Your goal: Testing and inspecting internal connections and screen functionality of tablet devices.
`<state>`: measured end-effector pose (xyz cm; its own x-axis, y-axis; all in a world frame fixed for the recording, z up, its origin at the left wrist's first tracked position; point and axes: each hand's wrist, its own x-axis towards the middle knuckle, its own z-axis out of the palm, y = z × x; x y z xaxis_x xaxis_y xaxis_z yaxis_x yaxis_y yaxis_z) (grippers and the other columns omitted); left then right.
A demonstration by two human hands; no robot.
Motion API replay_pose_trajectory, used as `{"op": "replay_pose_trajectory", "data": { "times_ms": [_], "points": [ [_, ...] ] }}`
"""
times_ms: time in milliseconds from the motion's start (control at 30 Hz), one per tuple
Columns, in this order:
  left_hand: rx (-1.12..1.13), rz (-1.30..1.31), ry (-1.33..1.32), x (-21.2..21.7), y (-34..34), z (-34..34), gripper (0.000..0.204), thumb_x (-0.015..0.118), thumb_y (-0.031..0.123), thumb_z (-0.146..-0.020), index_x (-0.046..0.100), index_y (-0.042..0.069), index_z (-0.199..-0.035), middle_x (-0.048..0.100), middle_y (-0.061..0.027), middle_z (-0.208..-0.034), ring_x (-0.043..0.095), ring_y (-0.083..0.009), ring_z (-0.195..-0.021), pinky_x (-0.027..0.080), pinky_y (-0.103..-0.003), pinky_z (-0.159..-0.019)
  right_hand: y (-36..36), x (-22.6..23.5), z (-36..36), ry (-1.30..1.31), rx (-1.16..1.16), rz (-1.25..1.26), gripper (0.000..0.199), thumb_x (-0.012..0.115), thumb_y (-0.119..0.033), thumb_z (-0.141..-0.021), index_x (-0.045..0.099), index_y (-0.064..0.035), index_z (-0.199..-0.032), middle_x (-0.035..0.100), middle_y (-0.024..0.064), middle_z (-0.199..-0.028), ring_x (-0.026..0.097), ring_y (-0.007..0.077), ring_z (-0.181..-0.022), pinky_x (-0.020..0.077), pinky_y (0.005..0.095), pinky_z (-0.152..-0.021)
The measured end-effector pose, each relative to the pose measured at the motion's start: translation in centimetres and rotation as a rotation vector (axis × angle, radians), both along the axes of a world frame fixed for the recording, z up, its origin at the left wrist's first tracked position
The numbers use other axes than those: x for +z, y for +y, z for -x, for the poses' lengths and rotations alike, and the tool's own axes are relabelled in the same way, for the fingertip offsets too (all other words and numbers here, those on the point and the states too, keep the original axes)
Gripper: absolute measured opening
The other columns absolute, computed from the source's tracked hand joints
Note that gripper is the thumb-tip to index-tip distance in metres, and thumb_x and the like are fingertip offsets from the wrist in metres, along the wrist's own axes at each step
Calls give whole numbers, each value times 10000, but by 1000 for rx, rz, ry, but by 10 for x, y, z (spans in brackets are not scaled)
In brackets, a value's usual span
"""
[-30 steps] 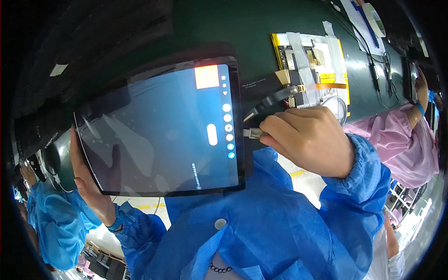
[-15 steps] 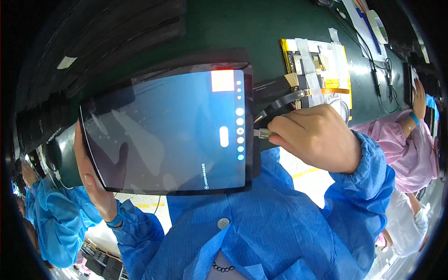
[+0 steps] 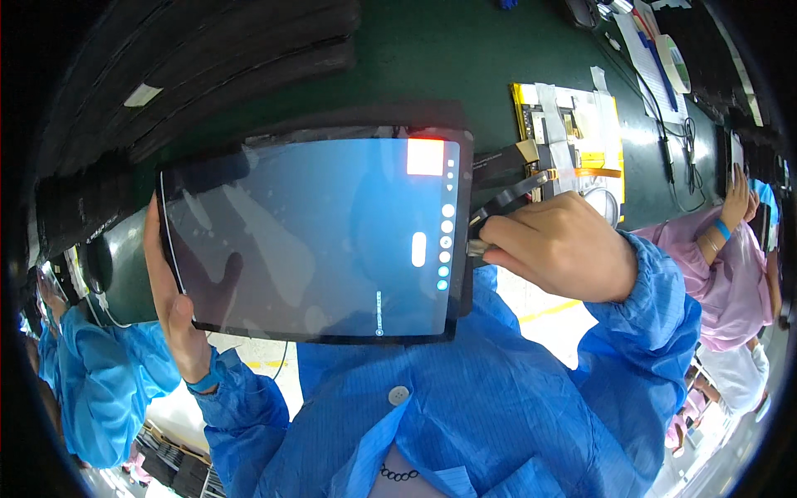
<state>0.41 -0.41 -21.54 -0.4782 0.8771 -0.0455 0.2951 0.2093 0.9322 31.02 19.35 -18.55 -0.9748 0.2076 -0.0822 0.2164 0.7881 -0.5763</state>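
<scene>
A tablet screen [image 3: 307, 241], lit with a blue-grey picture and a row of round icons along its right side, is held up in front of me. My left hand [image 3: 178, 319] grips its left edge, thumb at the front and the other fingers mostly behind. At the right edge, my right hand [image 3: 560, 249] pinches a small metallic plug [image 3: 477, 247] between thumb and fingers. Whether the plug sits inside a port is hidden. Beyond that hand, dark and orange flat cables [image 3: 515, 195] run from the tablet's side to an opened circuit board and battery assembly [image 3: 585, 124] with grey tape strips.
Green worktable [image 3: 432, 66] lies behind the tablet, with black padded material [image 3: 232, 66] at the left. At the far right are a black cable [image 3: 689, 158], paper sheets with pens [image 3: 656, 75] and a tape roll [image 3: 672, 62]. Co-workers sit at both sides.
The tablet and my left hand have shifted right, narrowing the gap between the tablet's edge and my right fingers. My right hand has barely moved and still pinches the plug.
</scene>
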Motion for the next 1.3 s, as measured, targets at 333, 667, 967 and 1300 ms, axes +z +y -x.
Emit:
{"op": "replay_pose_trajectory", "data": {
  "times_ms": [333,667,967,1300],
  "points": [
    [-94,157,918,32,10,-8,755,580,475,-776,354,76,-1376,352,-139,-1415,271,-328,-1339,190,-485,-1091,-19,-1,-2,77,-107,-350,161,670,-160,-705,545,-59,-695,542,40,-677,576,195,-648,466,313,-540],
    [-436,179,853,35,99,-128,1096,825,314,-484,264,-25,-1363,288,-241,-1404,251,-368,-1332,162,-459,-1114,-29,-15,-11,252,-31,-592,174,616,-93,-648,629,-5,-797,595,142,-1004,624,208,-872,545,258,-703],
    [-447,176,837,35,98,-127,1047,809,304,-485,299,-19,-1341,284,-238,-1406,270,-372,-1322,173,-472,-1108,-20,-14,-15,267,38,-476,170,643,-106,-671,614,7,-794,601,153,-992,637,211,-858,554,253,-609],
    [-470,184,831,34,99,-127,1064,813,315,-489,287,-10,-1355,270,-234,-1418,250,-372,-1334,161,-477,-1110,-9,-16,-25,300,93,-412,139,643,-85,-662,631,0,-771,603,172,-1019,642,208,-869,552,249,-587]
  ]
}}
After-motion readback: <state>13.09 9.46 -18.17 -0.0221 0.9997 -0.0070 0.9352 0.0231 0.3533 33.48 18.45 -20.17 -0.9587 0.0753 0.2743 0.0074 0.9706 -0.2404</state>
